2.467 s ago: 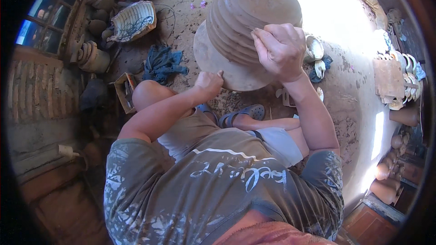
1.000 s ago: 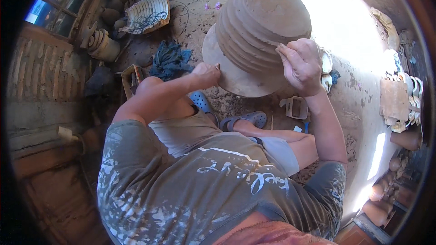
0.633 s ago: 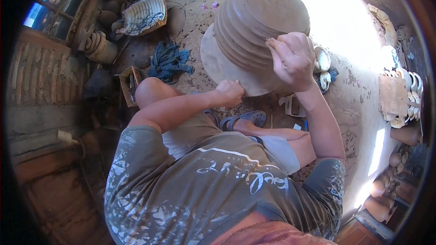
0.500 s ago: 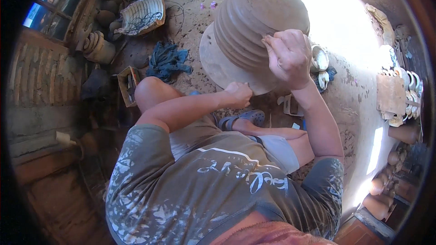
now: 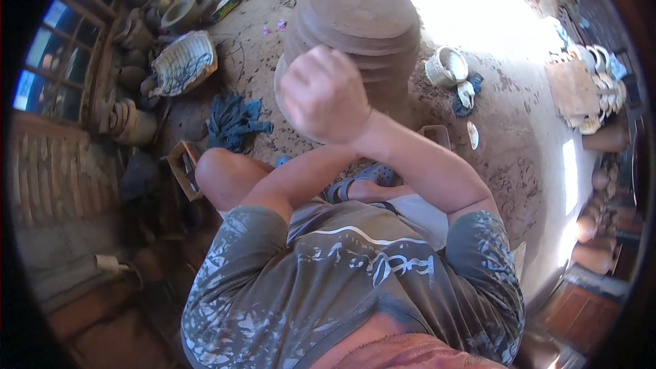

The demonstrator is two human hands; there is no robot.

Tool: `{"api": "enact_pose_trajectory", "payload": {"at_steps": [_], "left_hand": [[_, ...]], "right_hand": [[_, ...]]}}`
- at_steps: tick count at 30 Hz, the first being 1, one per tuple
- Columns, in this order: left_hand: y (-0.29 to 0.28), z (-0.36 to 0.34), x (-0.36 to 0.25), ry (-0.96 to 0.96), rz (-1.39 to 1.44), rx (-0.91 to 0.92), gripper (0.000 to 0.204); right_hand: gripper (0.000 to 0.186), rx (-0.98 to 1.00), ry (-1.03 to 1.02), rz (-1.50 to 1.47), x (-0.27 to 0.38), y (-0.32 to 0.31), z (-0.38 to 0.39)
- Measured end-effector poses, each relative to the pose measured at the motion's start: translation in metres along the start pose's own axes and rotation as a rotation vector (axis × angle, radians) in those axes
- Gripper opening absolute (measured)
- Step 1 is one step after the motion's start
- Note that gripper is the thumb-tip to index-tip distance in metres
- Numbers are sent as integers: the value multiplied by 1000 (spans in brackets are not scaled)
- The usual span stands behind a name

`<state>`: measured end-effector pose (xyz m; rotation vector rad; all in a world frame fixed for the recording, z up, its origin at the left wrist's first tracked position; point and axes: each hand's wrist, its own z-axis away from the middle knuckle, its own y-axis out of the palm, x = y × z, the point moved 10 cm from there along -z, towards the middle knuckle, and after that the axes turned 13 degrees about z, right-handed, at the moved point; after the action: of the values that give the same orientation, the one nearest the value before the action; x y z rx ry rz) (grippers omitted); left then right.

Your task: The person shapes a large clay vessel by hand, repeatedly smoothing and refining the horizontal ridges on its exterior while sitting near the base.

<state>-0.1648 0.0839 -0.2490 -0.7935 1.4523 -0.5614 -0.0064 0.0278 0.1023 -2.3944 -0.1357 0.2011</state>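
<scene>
Pot [image 5: 369, 7] beyond the right hand [image 5: 326, 96], between cloth [image 5: 234, 119] at left and container [image 5: 435, 72] at right.

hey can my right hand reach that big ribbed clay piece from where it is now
Most likely yes. In this view the right hand overlaps the near left side of the ribbed clay piece, with nothing visible between; blur hides whether they touch.

grey-brown pot [image 5: 359, 3] with horizontal bands, dark blue cloth [image 5: 236, 121], grey shirt [image 5: 342, 287] with white-splotched sleeves [image 5: 229, 260], blue-grey clog [image 5: 383, 175]
</scene>
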Motion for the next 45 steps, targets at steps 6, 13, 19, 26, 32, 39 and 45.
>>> {"api": "enact_pose_trajectory", "payload": {"at_steps": [6,13,19,26,32,39,45], "left_hand": [[0,-2,-1,-10,-3,-36,44],[-6,23,-5,-78,-78,-16,48],[-50,83,-20,-252,-195,217,53],[-72,144,23,-402,-305,317,85],[-111,172,56,-517,-353,341,99],[-135,172,67,-592,-293,264,98],[-119,169,27,-718,990,-98,70]], "right_hand": [[17,-51,-6,-132,-3,-27,26],[12,7,8,178,-55,-17,19],[11,43,-22,257,-59,-13,13],[14,26,-70,193,-75,-28,30],[16,14,-140,170,-88,-41,47],[9,-37,102,107,-149,-66,76],[37,344,409,-437,-92,-18,149]]}}
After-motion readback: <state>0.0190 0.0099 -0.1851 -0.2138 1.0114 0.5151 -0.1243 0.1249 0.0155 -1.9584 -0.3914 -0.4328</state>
